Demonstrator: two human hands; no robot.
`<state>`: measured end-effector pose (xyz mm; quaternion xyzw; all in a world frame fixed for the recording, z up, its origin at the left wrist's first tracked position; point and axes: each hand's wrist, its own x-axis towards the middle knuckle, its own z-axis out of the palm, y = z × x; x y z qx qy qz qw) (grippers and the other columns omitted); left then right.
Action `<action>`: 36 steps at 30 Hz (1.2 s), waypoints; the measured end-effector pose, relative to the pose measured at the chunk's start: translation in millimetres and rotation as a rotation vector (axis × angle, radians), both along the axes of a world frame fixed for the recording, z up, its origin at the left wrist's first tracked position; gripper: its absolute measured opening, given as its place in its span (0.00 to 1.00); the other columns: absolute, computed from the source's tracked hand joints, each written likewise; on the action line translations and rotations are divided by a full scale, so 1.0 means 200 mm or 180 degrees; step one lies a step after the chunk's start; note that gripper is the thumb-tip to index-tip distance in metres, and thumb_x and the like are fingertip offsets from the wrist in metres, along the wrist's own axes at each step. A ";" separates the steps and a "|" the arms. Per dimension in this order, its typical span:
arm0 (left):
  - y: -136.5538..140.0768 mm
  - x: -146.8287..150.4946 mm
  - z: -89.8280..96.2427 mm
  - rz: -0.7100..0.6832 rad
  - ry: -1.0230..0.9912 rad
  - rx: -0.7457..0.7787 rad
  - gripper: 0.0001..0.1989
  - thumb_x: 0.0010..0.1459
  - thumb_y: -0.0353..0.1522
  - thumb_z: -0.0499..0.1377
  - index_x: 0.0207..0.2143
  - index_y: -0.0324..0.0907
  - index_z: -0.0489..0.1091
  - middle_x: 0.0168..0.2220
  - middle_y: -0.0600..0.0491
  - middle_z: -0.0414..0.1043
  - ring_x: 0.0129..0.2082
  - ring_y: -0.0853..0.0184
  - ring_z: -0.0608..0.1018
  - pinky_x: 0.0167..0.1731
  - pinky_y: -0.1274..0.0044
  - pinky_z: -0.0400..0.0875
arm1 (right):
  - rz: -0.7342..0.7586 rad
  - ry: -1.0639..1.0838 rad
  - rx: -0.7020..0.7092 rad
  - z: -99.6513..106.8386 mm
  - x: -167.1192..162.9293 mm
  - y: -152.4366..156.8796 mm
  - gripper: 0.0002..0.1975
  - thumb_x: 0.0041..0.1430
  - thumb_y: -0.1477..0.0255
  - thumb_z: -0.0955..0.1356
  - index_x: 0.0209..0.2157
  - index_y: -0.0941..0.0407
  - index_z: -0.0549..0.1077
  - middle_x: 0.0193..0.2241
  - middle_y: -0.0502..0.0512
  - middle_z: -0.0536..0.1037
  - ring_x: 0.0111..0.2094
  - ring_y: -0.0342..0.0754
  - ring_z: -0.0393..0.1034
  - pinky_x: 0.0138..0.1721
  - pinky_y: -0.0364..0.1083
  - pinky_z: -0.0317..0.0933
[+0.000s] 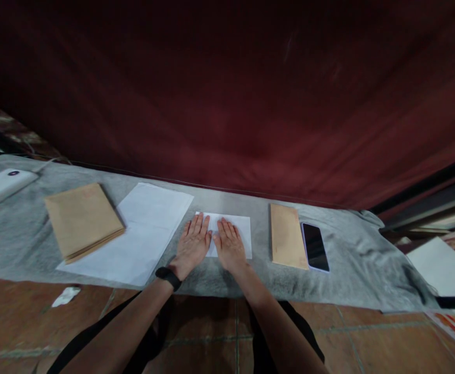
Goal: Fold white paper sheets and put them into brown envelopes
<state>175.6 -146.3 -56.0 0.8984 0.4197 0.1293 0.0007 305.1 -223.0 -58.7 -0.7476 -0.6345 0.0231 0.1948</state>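
White paper (245,227): in the head view, it lies on the grey cloth (348,270) under both hands, between the large white sheets (137,254) to the left and the brown envelope (288,236) to the right.
Left hand (193,241): palm down over the paper's left end, fingers straight and gripping nothing; a black wristband (168,277) circles the wrist.
Right hand (229,244): palm down nearer the middle, fingers straight, no grip, thumb near the other thumb.
Soft cloth: it looks rumpled and yielding, so uneven pressure could drag the paper askew or press a stray crease into it.
Wristband side: the large white sheets lie just beside this wrist; a sideways sweep could shift them, and with them the envelope stack (82,221) resting partly on top.
Phone side: the phone (315,246) lies just beside the brown envelope; a wide swing of the right forearm could knock either one.
Paper's direction: flat, its long axis seems to run left to right across the person's front, short sides pointing away from the body; whether it is folded, I cannot tell.
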 end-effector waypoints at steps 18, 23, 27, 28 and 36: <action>-0.01 0.01 0.02 0.0104 0.0055 -0.0043 0.29 0.69 0.36 0.43 0.69 0.36 0.56 0.71 0.41 0.53 0.72 0.56 0.55 0.69 0.59 0.49 | -0.0283 -0.0427 0.0084 -0.05 0.09 -0.01 0.26 0.74 0.66 0.58 0.69 0.58 0.60 0.69 0.61 0.59 0.70 0.55 0.53 0.69 0.57 0.48; -0.02 0.02 0.04 0.0151 0.0113 -0.0093 0.29 0.69 0.36 0.42 0.68 0.33 0.58 0.70 0.39 0.55 0.71 0.54 0.56 0.69 0.58 0.48 | -0.0327 -0.0453 0.0104 -0.05 0.09 -0.02 0.25 0.74 0.66 0.57 0.68 0.58 0.60 0.69 0.62 0.58 0.69 0.56 0.54 0.68 0.57 0.48; -0.03 0.04 0.06 0.0170 0.0032 -0.0078 0.29 0.70 0.36 0.42 0.67 0.30 0.59 0.69 0.37 0.57 0.71 0.53 0.58 0.70 0.58 0.48 | -0.0325 -0.0427 0.0033 -0.05 0.09 -0.02 0.26 0.74 0.65 0.57 0.69 0.57 0.60 0.70 0.62 0.57 0.70 0.56 0.53 0.68 0.58 0.48; -0.04 0.05 0.07 0.0096 -0.0020 -0.0079 0.29 0.70 0.36 0.42 0.67 0.30 0.58 0.69 0.37 0.56 0.71 0.54 0.58 0.70 0.59 0.49 | -0.0318 -0.0419 0.0006 -0.04 0.09 -0.02 0.26 0.74 0.65 0.57 0.69 0.57 0.60 0.70 0.62 0.57 0.70 0.56 0.53 0.68 0.58 0.48; -0.11 0.19 0.04 -0.0693 -0.0286 -0.0322 0.30 0.72 0.42 0.40 0.70 0.36 0.54 0.71 0.44 0.55 0.72 0.60 0.56 0.70 0.62 0.49 | -0.0129 -0.0549 -0.0285 -0.03 0.11 -0.04 0.29 0.70 0.73 0.59 0.70 0.61 0.54 0.71 0.62 0.52 0.72 0.56 0.47 0.70 0.57 0.43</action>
